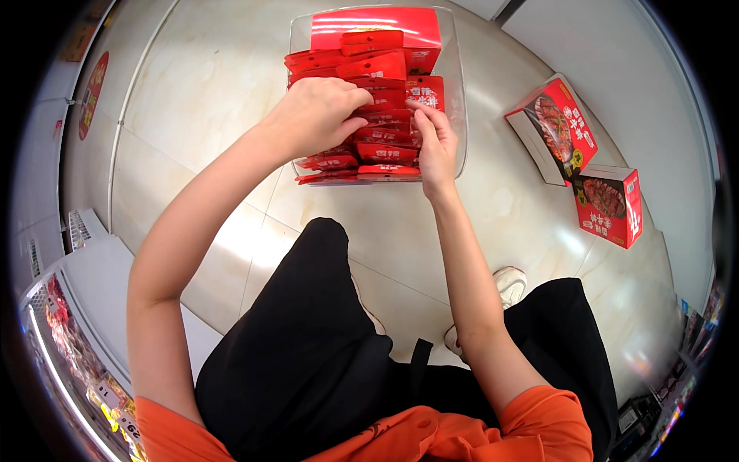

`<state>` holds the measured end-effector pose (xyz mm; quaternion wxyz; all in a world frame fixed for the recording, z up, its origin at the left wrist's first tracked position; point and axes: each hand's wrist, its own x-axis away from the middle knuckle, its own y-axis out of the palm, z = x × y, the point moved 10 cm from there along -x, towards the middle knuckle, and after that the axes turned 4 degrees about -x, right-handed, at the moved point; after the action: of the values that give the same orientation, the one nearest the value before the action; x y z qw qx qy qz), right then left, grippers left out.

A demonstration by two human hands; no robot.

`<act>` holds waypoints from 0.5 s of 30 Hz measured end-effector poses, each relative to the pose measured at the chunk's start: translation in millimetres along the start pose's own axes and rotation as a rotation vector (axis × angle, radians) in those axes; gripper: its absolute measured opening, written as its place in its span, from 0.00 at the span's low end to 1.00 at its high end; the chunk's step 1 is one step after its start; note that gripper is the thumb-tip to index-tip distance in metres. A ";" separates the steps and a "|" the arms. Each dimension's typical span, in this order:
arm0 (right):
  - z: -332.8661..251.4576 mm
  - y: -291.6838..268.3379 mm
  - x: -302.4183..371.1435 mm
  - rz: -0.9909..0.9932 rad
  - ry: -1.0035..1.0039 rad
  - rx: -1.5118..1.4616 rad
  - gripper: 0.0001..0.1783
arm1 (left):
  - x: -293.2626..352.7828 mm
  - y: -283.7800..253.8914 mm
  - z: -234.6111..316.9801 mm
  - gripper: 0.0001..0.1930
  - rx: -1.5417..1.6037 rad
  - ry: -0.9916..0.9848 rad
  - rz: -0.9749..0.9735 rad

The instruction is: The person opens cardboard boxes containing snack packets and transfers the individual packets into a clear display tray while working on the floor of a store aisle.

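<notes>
Both left hand (323, 112) and right hand (439, 150) narrow at red hang-hole packets (387, 154), grip unclear; likely aligning, next wants light pinch.

red packets (387, 154): some hidden beneath left hand (329, 110) | right shoe (511, 285): partly behind right forearm (468, 277) | near-left shelf goods (68, 331): cut off at edge | near-right goods (681, 369): blurred, kinds unclear

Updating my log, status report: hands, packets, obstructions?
Left hand, right hand: at red packets, grips unclear. Packets in rows, clear bin. Red box beyond, not blocking hands.
</notes>
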<state>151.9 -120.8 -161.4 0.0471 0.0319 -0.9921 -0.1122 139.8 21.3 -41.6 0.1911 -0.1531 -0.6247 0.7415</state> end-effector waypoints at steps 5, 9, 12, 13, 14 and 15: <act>-34.1 14.4 -15.9 -0.079 -0.075 0.166 0.11 | -0.1 2.7 -3.4 0.08 -0.016 -0.012 0.010; -23.1 15.6 -31.8 -0.144 0.189 0.080 0.11 | -0.7 -1.5 5.0 0.08 -0.046 0.052 0.034; -29.6 21.6 -38.8 -0.240 0.251 0.199 0.11 | 0.2 -8.4 10.1 0.09 -0.068 0.066 0.054; -30.8 21.9 -41.6 -0.242 0.224 0.241 0.11 | 1.1 -9.6 10.6 0.09 -0.064 0.066 0.064; -31.8 23.1 -44.3 -0.244 0.197 0.284 0.11 | 2.1 -10.6 10.7 0.09 -0.060 0.065 0.074; -33.2 24.1 -45.3 -0.245 0.170 0.327 0.11 | 2.5 -11.4 10.8 0.09 -0.056 0.065 0.084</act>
<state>199.0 -101.3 -127.6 0.1106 0.1689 -0.9782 0.0482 133.6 14.8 -28.4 0.1758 -0.2086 -0.6316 0.7257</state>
